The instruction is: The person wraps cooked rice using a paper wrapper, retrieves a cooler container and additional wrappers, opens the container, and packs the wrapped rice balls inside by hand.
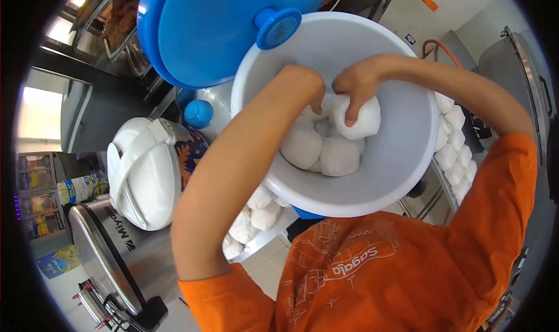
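Note:
A large white tub [402, 183] stands in front of me, with several rounded white bundles [340, 156] piled in it. My right hand [362, 84] reaches in over the right rim and is closed on one white bundle [364, 119], its thumb across the near side. My left hand [305, 84] is inside the tub to the left, bent downward above the other bundles. Its thumb points down, but most of its fingers are hidden behind the hand, so what it holds, if anything, does not show.
A big blue lid [209, 35] leans at the tub's upper left, near a small blue cup [198, 114]. A white-lidded rice cooker [145, 175] and a steel Miyako appliance [110, 244] are at left. More white bundles [256, 215] lie below left, others [454, 140] at right.

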`<action>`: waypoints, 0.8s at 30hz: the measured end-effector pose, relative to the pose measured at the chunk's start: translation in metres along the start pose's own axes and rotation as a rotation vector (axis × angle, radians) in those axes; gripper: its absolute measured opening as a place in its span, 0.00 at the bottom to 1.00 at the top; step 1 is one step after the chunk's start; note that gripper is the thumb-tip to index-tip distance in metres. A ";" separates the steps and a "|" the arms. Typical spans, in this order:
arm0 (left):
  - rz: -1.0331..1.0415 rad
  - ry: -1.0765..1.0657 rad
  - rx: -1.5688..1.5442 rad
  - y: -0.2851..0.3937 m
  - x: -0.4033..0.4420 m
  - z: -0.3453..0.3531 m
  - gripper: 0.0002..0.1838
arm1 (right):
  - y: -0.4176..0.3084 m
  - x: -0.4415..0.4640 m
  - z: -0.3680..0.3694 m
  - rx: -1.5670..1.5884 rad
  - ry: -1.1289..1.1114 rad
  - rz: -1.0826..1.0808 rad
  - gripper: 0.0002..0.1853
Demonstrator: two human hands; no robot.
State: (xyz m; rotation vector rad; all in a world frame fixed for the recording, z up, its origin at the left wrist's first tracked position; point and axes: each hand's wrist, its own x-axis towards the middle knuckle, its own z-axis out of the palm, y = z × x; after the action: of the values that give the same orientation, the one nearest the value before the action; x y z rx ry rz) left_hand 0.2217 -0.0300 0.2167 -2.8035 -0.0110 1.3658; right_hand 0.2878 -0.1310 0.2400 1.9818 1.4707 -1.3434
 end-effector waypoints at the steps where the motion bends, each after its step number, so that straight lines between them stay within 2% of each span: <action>1: -0.004 0.032 -0.004 -0.001 0.001 -0.002 0.32 | 0.002 0.018 0.002 -0.059 -0.106 0.057 0.35; 4: -0.030 0.046 -0.038 0.001 0.005 -0.006 0.32 | 0.017 0.048 0.017 0.114 -0.407 0.247 0.41; 5: -0.035 0.035 -0.048 0.003 0.004 -0.007 0.32 | 0.011 0.039 0.021 0.215 -0.336 0.249 0.32; 8: 0.095 0.021 -0.010 0.006 -0.004 -0.005 0.35 | 0.025 0.057 0.019 0.313 -0.610 0.188 0.33; 11: 0.207 -0.193 0.088 0.012 -0.015 -0.008 0.38 | 0.034 0.065 0.022 0.367 -0.672 0.129 0.34; 14: 0.198 -0.369 0.107 0.017 0.020 0.011 0.40 | 0.021 0.068 0.025 -0.268 -0.446 0.025 0.35; 17: 0.154 -0.411 0.147 0.022 0.021 0.015 0.42 | -0.001 0.036 0.026 -0.311 -0.004 0.126 0.35; 19: 0.147 -0.379 0.211 0.029 0.022 0.023 0.43 | -0.011 0.032 0.033 -0.281 -0.122 0.136 0.37; 24: 0.344 -0.443 0.252 0.029 0.016 0.022 0.47 | 0.004 0.047 0.036 -0.369 -0.316 -0.020 0.35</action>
State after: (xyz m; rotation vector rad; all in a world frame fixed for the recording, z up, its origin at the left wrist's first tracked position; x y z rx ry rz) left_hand 0.2143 -0.0581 0.1894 -2.3193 0.6124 1.8790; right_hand 0.2753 -0.1320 0.1825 1.4571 1.4623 -1.2198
